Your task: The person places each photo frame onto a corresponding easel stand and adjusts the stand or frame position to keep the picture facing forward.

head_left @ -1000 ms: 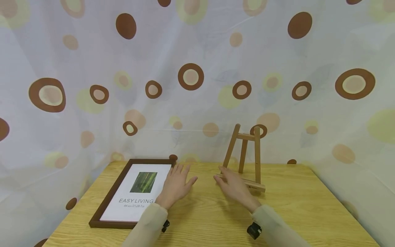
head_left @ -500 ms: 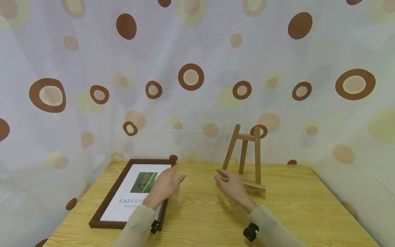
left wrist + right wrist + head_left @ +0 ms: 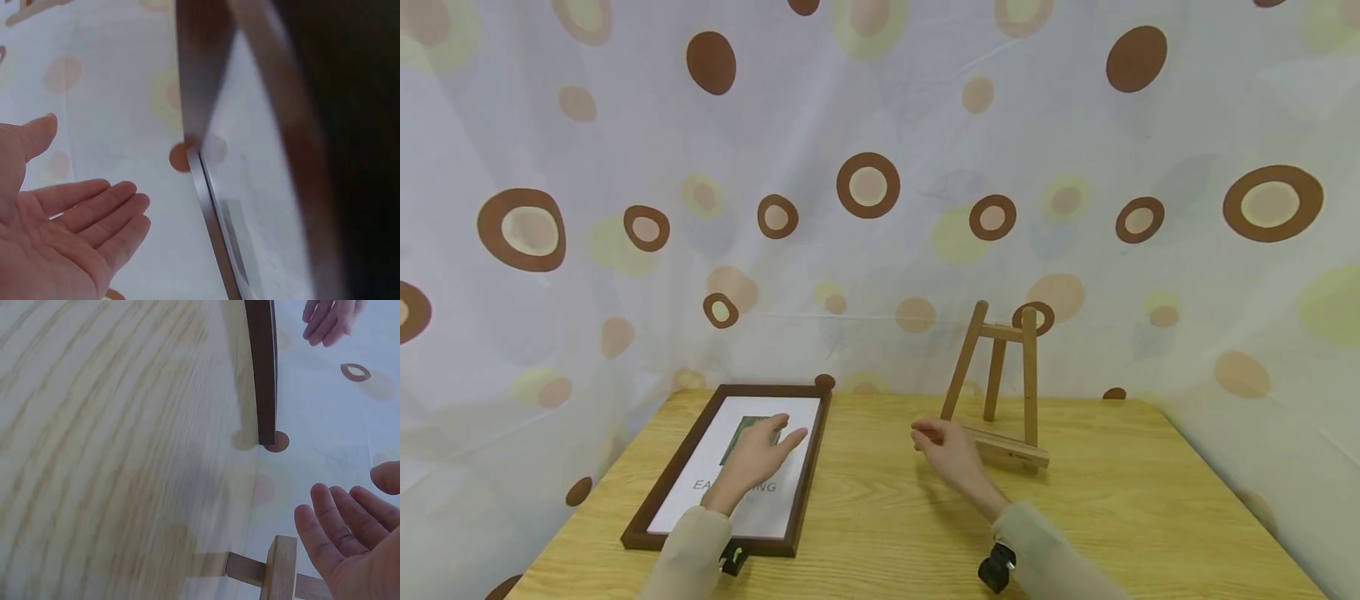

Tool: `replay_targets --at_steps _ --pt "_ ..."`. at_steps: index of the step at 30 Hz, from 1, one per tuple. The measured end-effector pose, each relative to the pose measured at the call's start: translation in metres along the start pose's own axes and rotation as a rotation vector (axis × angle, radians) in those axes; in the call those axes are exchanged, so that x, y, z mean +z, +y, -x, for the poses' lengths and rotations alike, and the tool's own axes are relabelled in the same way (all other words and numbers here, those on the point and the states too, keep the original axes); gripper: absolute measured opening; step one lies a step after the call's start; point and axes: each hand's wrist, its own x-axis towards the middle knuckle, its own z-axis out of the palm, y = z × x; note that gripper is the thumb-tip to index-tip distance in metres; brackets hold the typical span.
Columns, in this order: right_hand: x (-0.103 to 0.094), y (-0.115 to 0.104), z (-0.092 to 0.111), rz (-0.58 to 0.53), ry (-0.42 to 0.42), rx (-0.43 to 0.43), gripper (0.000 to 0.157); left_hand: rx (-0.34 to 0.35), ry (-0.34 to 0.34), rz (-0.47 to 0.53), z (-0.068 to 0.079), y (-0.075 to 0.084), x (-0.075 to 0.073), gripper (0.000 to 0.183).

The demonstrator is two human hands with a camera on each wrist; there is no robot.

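Observation:
A dark brown picture frame (image 3: 812,467) lies flat on the left of the table, its white insert bearing a small green picture and lettering. Above it hovers my left hand (image 3: 755,460), fingers extended and thumb apart, covering part of the picture and words. The left wrist view shows this palm (image 3: 69,250) holding nothing, beside the frame's edge (image 3: 212,231). A small wooden easel (image 3: 1030,383) stands upright at right of centre. My right hand (image 3: 952,457) is at the left end of its ledge; in the right wrist view its fingers (image 3: 340,528) are loosely extended, gripping nothing.
The wood-grain table (image 3: 880,517) extends between and in front of the two objects. A white curtain (image 3: 880,267) with brown and yellow circles hangs behind and along both sides. Black straps with small devices (image 3: 997,568) sit on both wrists.
My left hand has moved left and toward me, from the frame's right edge to over its middle. The right hand has shifted slightly left. Frame and easel stay put.

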Motion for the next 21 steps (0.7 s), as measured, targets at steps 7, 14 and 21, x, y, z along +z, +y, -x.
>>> replay_targets --at_steps 7,14,21 --pt "0.009 0.000 -0.002 -0.176 -0.020 0.056 0.024 0.011 0.009 0.024 0.008 -0.026 -0.020 0.043" --pt "0.017 -0.002 -0.002 -0.425 -0.121 0.176 0.035 -0.063 0.043 0.049 0.012 -0.050 -0.040 0.044" --pt "0.029 -0.011 0.005 -0.435 -0.199 0.136 0.035 -0.168 0.041 0.092 0.019 -0.085 -0.062 0.045"
